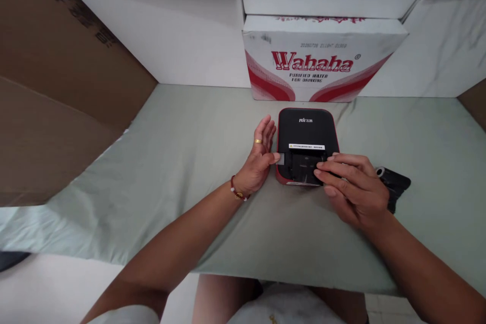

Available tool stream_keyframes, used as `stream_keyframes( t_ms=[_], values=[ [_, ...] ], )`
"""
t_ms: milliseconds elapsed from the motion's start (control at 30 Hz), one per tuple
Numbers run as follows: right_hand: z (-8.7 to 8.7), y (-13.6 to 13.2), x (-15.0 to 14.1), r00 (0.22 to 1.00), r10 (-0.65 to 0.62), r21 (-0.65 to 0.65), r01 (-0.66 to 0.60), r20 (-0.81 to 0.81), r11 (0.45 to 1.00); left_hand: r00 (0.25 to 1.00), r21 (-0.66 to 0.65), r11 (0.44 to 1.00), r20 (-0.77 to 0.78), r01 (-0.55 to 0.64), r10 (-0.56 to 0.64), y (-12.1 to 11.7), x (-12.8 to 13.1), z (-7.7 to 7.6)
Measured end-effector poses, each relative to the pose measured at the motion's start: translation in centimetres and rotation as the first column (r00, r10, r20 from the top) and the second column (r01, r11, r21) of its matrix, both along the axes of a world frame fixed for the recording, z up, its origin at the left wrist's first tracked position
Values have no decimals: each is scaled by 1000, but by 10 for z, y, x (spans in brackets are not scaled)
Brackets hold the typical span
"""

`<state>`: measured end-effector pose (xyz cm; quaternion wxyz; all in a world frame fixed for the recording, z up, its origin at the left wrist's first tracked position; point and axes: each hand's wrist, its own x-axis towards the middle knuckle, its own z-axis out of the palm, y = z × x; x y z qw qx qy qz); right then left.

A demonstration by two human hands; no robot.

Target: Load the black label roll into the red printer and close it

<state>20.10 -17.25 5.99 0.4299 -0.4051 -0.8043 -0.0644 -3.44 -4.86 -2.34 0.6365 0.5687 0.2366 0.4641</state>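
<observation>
A black label printer [308, 131] with red sides lies on the cloth-covered table, a white sticker strip across its top. Its dark front compartment [304, 166] faces me. At the printer's left side is my left hand [260, 159], the thumb pressing on a grey tab [281, 159] and the other fingers raised along the edge. My right hand [353, 185] reaches over the front right corner with its fingertips closed at the compartment's right edge. What exactly those fingertips pinch is partly hidden. Behind the right hand, a black roll [395, 185] with a pale hollow core lies on the cloth.
A white and red Wahaha water carton [319, 68] stands just behind the printer. White boxes [182, 35] form a wall at the back. Brown cardboard [56, 126] rises on the left. Pale green cloth [159, 162] covers the table, whose front edge lies near my lap.
</observation>
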Motion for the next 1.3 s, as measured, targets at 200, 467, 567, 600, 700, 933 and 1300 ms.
stream_keyframes(
  t_ms=[200, 467, 567, 600, 700, 933, 1300],
  values=[
    [4, 5, -2, 1000, -4, 19, 4, 23, 1000, 1000, 70, 997, -28, -7, 9, -1, 3, -3],
    [29, 16, -4, 999, 3, -161, -9, -36, 987, 999, 89, 996, -9, -31, 32, -4, 8, -10],
    [50, 36, -3, 993, -116, -347, 111, 7, 931, 996, 25, 997, 39, -79, 78, -4, 11, -12],
    [56, 46, -3, 989, -125, -405, 146, 78, 902, 994, -10, 996, 56, -94, 95, -3, 11, -12],
    [62, 78, -8, 918, -103, -513, 304, 383, 803, 988, -99, 986, 69, -131, 138, -4, 12, -11],
    [39, 127, -22, 752, -91, -491, 511, 653, 706, 981, -74, 979, -36, -192, 190, -4, 13, -6],
    [81, 59, 22, 985, -148, -694, 164, 83, 701, 979, -85, 976, -58, -201, 197, -5, 13, -3]
  ],
)
